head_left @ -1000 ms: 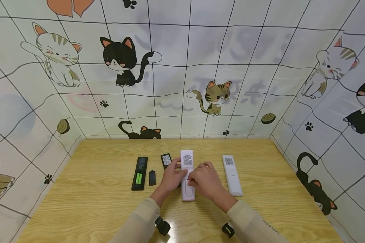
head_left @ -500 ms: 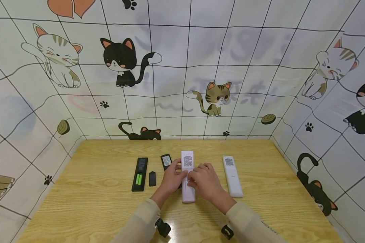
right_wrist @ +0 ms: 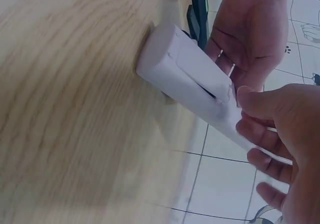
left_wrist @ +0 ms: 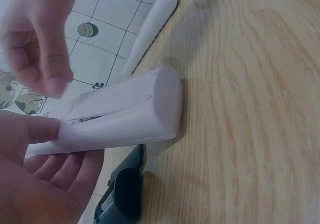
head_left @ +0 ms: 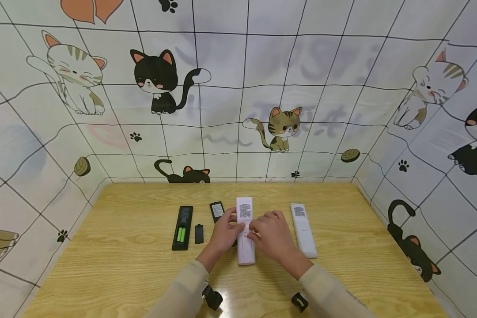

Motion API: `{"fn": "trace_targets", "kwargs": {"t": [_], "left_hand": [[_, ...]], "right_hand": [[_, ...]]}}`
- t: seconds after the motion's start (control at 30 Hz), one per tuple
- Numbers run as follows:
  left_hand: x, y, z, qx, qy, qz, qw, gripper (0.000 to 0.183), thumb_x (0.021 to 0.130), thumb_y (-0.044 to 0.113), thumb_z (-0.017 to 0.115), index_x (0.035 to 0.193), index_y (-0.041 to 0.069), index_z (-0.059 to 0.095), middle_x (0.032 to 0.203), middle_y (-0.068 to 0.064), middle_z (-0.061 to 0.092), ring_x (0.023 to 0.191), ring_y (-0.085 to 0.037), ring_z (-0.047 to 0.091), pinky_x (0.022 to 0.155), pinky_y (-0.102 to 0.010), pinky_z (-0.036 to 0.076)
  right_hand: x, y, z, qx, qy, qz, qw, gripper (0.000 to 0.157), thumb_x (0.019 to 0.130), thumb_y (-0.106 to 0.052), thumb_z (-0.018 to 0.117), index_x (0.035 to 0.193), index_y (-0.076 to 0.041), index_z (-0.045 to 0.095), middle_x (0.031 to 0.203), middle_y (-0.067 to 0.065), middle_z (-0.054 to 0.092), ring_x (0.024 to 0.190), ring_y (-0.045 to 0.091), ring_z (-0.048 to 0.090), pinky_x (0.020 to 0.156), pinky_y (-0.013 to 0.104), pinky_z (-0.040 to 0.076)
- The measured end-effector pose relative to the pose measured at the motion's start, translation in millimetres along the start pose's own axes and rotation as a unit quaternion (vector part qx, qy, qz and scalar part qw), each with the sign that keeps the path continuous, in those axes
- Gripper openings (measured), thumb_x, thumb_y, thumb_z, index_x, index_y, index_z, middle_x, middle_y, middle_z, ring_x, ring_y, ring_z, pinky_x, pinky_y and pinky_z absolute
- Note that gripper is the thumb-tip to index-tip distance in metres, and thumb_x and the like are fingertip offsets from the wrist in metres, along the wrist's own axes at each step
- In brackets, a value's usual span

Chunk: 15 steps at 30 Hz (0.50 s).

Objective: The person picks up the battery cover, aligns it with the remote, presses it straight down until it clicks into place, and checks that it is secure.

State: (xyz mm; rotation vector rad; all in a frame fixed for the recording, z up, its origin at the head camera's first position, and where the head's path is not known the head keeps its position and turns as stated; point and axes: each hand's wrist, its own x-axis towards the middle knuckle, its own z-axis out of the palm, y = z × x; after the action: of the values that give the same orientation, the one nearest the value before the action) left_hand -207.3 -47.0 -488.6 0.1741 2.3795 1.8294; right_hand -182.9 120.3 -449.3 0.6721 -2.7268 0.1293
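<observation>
My left hand (head_left: 224, 232) grips a white remote control (head_left: 246, 255), back side up, with its thumb along one edge and its fingers beneath. In the left wrist view, the battery cover (left_wrist: 107, 99) sits slightly raised, with a dark gap along one side. My right hand (head_left: 273, 234) hovers by the cover's upper end, fingers bent and nothing seen between them. From the right wrist view, its thumb (right_wrist: 252, 100) is close to that end; whether it touches is unclear. The remote's lower end is at or near the tabletop.
Left on the wooden table (head_left: 123, 265) lies a black remote (head_left: 182, 227) with green batteries in its open compartment. Beside it is a small black cover (head_left: 199, 233). Another black remote (head_left: 217, 209) is partly behind my left hand. A second white remote (head_left: 304, 234) lies right.
My right hand has drawn back slightly up and to the right from the battery cover. The left hand and the white remote stay in place.
</observation>
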Motion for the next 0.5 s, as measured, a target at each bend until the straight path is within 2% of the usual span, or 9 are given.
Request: {"fn": "trace_targets", "kwargs": {"t": [0.23,0.33,0.5], "left_hand": [[-1.2,-0.5,-1.5,-0.006,-0.003,0.001,1.0000,0.049,0.098,0.017,0.059,0.144,0.014,0.042,0.123,-0.016,0.063,0.100,-0.026,0.068,0.079,-0.038,0.057],[-3.0,0.8,-1.8,-0.008,-0.004,0.001,1.0000,0.049,0.098,0.017,0.059,0.144,0.014,0.043,0.122,-0.016,0.063,0.100,-0.026,0.067,0.079,-0.038,0.056],[-4.7,2.8,-1.8,-0.009,-0.005,0.000,0.9999,0.050,0.098,0.018,0.059,0.144,0.014,0.042,0.123,-0.016,0.062,0.100,-0.026,0.067,0.079,-0.038,0.056]], "right_hand": [[-1.8,2.5,-2.2,-0.010,-0.093,0.076,0.993,0.046,0.086,-0.060,0.063,0.109,-0.021,0.067,0.111,-0.001,0.069,0.108,0.025,0.060,0.099,0.049,0.040],[-1.9,2.8,0.2,0.005,-0.115,0.086,0.990,0.052,0.086,-0.062,0.062,0.116,-0.019,0.065,0.118,0.003,0.067,0.112,0.028,0.059,0.098,0.051,0.041],[-1.2,2.8,4.2,0.031,-0.131,0.098,0.986,0.055,0.086,-0.061,0.062,0.118,-0.018,0.066,0.118,0.003,0.067,0.113,0.029,0.058,0.098,0.053,0.041]]}}
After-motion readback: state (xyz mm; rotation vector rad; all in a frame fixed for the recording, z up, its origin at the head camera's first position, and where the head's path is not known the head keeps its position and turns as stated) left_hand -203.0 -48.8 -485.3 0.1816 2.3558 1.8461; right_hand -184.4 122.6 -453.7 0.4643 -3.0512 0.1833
